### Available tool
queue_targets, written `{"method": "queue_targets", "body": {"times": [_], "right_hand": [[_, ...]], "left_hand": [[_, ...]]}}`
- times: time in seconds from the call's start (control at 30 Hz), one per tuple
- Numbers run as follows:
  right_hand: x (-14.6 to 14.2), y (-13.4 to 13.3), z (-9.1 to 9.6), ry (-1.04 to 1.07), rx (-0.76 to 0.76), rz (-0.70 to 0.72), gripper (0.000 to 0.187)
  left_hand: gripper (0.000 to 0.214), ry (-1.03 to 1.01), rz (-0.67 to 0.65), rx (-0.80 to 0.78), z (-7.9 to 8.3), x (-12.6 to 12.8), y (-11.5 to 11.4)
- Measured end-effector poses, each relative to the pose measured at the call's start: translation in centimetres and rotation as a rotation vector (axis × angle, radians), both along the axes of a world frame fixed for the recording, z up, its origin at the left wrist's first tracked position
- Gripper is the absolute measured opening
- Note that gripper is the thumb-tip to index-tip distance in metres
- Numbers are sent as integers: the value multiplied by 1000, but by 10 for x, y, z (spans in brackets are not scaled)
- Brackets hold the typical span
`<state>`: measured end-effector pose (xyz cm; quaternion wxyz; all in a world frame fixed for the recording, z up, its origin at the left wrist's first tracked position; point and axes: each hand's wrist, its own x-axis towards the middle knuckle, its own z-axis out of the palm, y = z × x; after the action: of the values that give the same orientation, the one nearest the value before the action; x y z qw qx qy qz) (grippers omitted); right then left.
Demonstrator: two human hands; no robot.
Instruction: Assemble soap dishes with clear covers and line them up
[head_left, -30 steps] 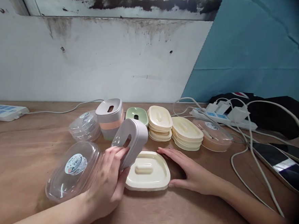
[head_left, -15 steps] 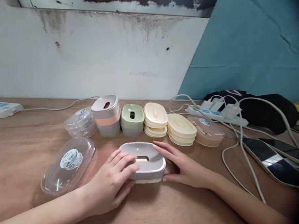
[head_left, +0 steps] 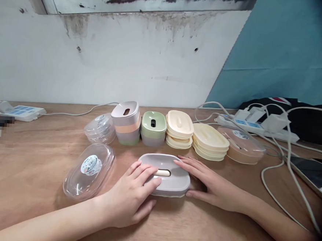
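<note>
Between my hands on the wooden table lies a lilac oval container (head_left: 177,181) with a slot in its sunken top. A cream ridge (head_left: 163,173) fills most of that slot, and a thin pale edge shows beneath the container's front rim. My left hand (head_left: 133,194) has its fingers over the left end of the top, thumb low by the front side. Around the right end curves my right hand (head_left: 211,182), fingertips on the rim and thumb at the lower right corner. Left of them, a clear plastic lid (head_left: 101,182) with a round label lies near my left forearm.
Behind stand a clear labelled container (head_left: 99,129), a lilac-and-orange stack (head_left: 126,123), a green-and-lilac stack (head_left: 154,125), two cream lid piles (head_left: 180,123) (head_left: 210,138) and a clear-lidded box (head_left: 243,146). White cables (head_left: 288,155), a power strip (head_left: 278,132) and a phone (head_left: 314,175) lie right.
The lilac container sits lower, and the cream ridge now shows through more of its slot. Both hands stay on it. The view has turned left, shifting everything rightward.
</note>
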<state>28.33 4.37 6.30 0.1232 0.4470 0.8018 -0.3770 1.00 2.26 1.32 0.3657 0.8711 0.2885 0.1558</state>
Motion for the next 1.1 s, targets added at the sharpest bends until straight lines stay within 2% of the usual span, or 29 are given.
{"method": "queue_targets", "body": {"times": [0.23,0.3,0.37,0.43,0.5,0.57,0.63,0.83,0.9,0.97,1.03,1.1], "right_hand": [[-1,-1,1,7,14,-4,70],[-1,-1,1,11,12,-15,69],[-1,-1,2,2,2,-17,68],[-2,-1,2,-13,-6,-8,69],[-2,0,3,-13,-2,-1,69],[-2,0,4,5,5,2,68],[-2,0,5,21,9,5,67],[0,-1,5,37,20,20,69],[0,0,4,34,23,20,69],[0,0,3,24,26,26,71],[-1,1,3,8,39,44,80],[-1,0,2,-11,59,66,91]], "left_hand": [[41,21,20,58,2,4,-1],[45,43,130,148,8,-3,0],[47,92,313,238,13,-22,2],[48,229,518,241,15,-47,1],[69,479,706,110,12,-72,-2],[81,676,738,-111,7,-87,-8],[85,746,726,-259,2,-92,-15],[79,692,845,-401,2,-91,-18],[73,629,903,-346,7,-94,-15],[68,475,927,-236,14,-93,-11],[67,247,834,-130,20,-82,-6],[71,12,653,-41,22,-62,-1]]}}
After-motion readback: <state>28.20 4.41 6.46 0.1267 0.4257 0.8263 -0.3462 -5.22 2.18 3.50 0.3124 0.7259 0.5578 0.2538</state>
